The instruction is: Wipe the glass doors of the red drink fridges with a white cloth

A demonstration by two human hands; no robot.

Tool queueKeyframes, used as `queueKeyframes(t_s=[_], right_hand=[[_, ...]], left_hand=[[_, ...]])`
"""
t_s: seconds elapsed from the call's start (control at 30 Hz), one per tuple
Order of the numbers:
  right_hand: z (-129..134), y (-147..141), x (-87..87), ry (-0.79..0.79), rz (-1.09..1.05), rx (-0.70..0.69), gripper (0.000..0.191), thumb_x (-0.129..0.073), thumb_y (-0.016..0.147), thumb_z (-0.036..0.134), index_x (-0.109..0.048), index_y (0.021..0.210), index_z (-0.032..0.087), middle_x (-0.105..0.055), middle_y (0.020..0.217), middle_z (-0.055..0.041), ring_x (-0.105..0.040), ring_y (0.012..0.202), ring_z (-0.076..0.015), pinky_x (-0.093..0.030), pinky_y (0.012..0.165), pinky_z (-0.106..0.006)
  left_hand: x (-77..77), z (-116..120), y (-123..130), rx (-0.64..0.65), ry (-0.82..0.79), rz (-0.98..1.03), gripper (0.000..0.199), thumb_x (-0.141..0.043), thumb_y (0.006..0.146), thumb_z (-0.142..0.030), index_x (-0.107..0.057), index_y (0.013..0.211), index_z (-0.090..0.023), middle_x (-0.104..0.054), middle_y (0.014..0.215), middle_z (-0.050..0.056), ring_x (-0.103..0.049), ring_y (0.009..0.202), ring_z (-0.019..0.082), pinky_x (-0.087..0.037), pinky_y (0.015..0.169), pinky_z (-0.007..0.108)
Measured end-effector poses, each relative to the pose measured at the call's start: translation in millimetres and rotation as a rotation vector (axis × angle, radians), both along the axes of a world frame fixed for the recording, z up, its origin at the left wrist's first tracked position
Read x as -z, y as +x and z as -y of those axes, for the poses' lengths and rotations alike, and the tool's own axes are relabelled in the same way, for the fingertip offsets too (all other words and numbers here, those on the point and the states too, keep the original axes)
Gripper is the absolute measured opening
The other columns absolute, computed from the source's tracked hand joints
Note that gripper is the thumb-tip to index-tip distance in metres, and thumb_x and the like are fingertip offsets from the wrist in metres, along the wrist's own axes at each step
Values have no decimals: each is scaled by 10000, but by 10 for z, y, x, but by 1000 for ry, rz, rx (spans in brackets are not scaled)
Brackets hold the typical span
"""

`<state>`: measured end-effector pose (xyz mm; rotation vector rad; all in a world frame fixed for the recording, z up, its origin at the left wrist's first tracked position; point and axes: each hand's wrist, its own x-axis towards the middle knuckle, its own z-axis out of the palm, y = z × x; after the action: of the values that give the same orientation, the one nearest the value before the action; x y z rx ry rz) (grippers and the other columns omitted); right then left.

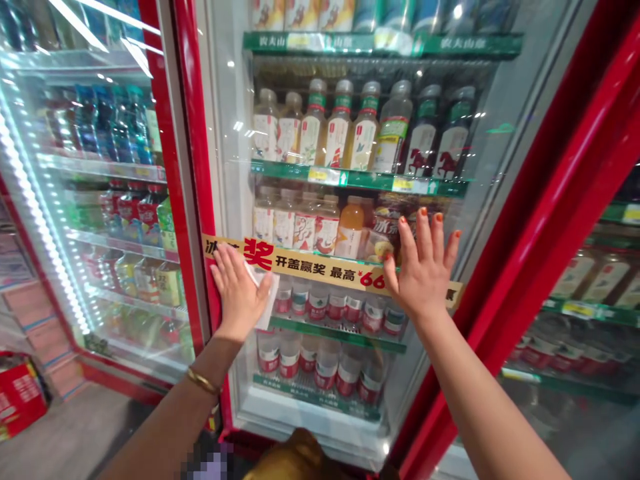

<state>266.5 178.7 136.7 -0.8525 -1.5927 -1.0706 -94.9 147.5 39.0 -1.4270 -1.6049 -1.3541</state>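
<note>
**Item 1:** left hand [239,298], palm to the glass, fingers laid together and straight. A white cloth [263,300] lies pinned under the hand, its edge showing past the thumb side, pressed against the glass door [230,180] of a drinks cooler. A gold bangle [203,381] sits on the left wrist.

**Item 2:** right hand [423,267], open, fingers spread, palm toward the same glass door, holding nothing. Orange polish on the fingernails [423,212]. This hand stands well apart from the cloth, on the other side of the door.

**Item 3:** yellow promotional strip [300,269] with red and black Chinese print, running across the door at hand height; both hands are level with it.

**Behind the glass:** green-edged shelves [350,179] with tea-style bottles [340,133] above, an orange drink bottle [350,230] at mid-level — just above the strip — and red-labelled bottles [325,370] below.

**Surroundings:** red door frame [197,133] beside the left hand; a neighbouring cooler door [100,127] to the left, another [585,280] to the right; a red carton [20,400] on the floor, lower left; a brown object [295,460] at the bottom edge, too cut off to identify.
</note>
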Motion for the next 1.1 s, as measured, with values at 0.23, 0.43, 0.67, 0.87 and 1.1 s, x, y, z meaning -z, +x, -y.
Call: queueKeyframes(t_s=[0.23, 0.43, 0.67, 0.87, 1.1], right_hand=[[178, 19, 292, -56, 11, -64, 859, -619, 1021, 323, -231, 1787, 350, -318, 1845, -100, -288, 1714, -397, -197, 1377, -732], [482, -148, 723, -242, 21, -104, 837, -631, 1037, 279, -255, 1782, 340, -284, 1857, -95, -262, 1725, -380, -269, 1371, -719], [498, -1039, 793, -284, 96, -235, 879, -621, 1017, 248, -215, 1794, 304, -371, 1819, -110, -329, 1705, -348, -279, 1387, -657], [399, -653, 812, -196, 8, -110, 877, -680, 1022, 323, -249, 1785, 353, -307, 1836, -76, -298, 1710, -390, -128, 1395, -741], [116, -234, 629, -9, -157, -49, 866, -696, 1013, 343, -283, 1773, 371, -243, 1855, -58, -287, 1700, -449, -197, 1355, -809]], left_hand=[[-287, -129, 965, 196, 72, -419, 1118, -536, 1045, -698, 86, 1792, -146, -66, 1881, 176, 45, 1762, 310, -67, 1439, 575], [466, 12, 267, -4, -1, -269, 1104, -517, 1045, -687, 33, 1791, -87, -157, 1845, 273, -35, 1750, 399, -68, 1406, 697], [-211, -58, 512, 70, 51, -162, 1093, -535, 1058, -608, 97, 1780, -83, 32, 1856, 256, 88, 1744, 377, -67, 1410, 684], [381, -19, 266, 19, 3, -316, 1184, -639, 987, -659, 35, 1796, -119, -169, 1841, 256, -71, 1747, 393, -32, 1415, 664], [-335, -112, 273, -2, 85, -35, 1187, -452, 1019, -800, 116, 1777, -84, 70, 1861, 258, 93, 1747, 409, -17, 1407, 694]])
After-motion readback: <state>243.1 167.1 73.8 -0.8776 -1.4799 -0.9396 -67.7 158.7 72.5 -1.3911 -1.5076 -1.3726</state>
